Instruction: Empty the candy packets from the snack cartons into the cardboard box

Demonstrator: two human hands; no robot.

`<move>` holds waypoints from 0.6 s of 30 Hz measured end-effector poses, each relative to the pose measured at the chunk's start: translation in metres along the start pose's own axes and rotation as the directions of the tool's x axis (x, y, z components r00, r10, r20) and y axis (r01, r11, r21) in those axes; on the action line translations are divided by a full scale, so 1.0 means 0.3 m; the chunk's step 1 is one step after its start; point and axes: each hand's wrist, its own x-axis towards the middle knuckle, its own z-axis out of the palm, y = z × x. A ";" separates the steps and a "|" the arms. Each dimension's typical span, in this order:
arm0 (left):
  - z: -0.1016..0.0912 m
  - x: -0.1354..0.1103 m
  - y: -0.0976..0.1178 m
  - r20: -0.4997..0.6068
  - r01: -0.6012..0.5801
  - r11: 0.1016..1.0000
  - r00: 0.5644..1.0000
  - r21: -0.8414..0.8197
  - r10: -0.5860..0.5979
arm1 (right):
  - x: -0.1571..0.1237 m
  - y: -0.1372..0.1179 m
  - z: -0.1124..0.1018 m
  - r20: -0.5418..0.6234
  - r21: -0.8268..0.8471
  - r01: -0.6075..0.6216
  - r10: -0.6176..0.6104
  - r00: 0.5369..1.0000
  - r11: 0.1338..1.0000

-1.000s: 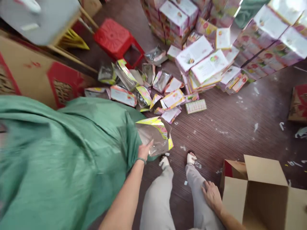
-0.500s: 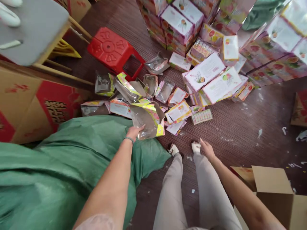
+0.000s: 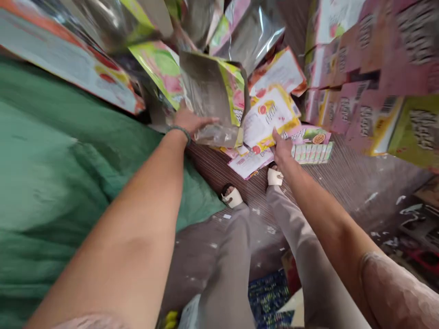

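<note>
My left hand point(image 3: 188, 122) grips the lower left side of an opened carton point(image 3: 211, 87) with a clear plastic window and green and pink print. The thumb lies over the plastic, and the other fingers are partly hidden. My right hand point(image 3: 284, 150) is closed at the lower right edge of a white carton with yellow borders point(image 3: 269, 114), its thumb on top and its fingers mostly out of sight. Just beside that hand lies a pack of small green-and-white boxes point(image 3: 313, 153). A red-edged white carton point(image 3: 279, 73) lies behind the yellow-bordered one.
A large green sack point(image 3: 51, 151) spreads along the left. More plastic-windowed packages point(image 3: 254, 32) are heaped at the back. Stacked pink and yellow cartons point(image 3: 370, 77) stand on the right. My sandalled feet are on the brown floor point(image 3: 336, 192), where white scraps lie.
My view has moved down and closer to the heap. My right hand has gone from beside my leg to the yellow-bordered carton and taken hold. My left hand keeps the opened carton.
</note>
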 end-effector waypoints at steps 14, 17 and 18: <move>0.033 -0.059 0.007 0.099 0.178 0.946 0.972 0.271 -0.212 | -0.392 -0.165 -0.331 0.084 -0.050 -0.426 0.429 0.900 0.903; 0.010 -0.020 0.015 0.265 0.097 0.921 0.942 0.377 -0.207 | -0.312 0.025 -0.359 0.033 -0.013 -0.581 0.582 0.813 0.813; 0.014 -0.006 0.013 0.280 0.050 0.925 0.945 0.377 -0.166 | -0.274 0.079 -0.343 0.025 -0.004 -0.582 0.582 0.813 0.813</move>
